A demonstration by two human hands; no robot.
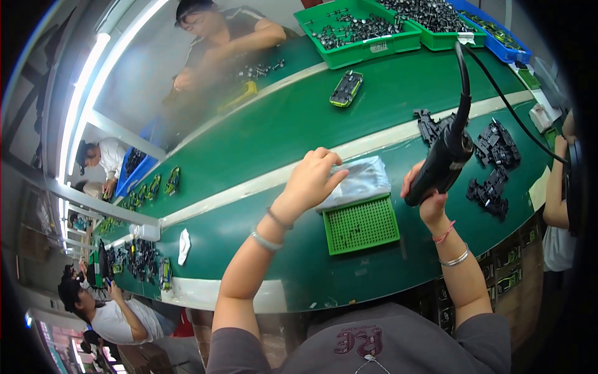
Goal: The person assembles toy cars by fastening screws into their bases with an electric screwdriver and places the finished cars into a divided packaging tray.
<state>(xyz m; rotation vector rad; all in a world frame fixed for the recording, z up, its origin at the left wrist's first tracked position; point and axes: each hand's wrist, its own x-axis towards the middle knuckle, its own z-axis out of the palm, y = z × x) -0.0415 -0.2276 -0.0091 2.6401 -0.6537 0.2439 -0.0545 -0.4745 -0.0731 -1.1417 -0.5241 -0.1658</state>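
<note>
The left hand (309, 181), fingers loosely open, is just beside a pale plastic bag (364, 176). Dark lettering (360, 341) marks the grey shirt (423, 336); a white label (378, 47) sits on a green bin (349, 58). In the right hand (431, 207), fingers wrap a corded black tool (443, 163) above the worktop (299, 274).

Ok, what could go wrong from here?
The thin black looping cable passes near the loose black plastic parts; it might snag them if the black cylindrical tool in the right hand swings.

The left hand is close to the pale plastic wrapping beside the green perforated tray; a brush could shift either.
</note>
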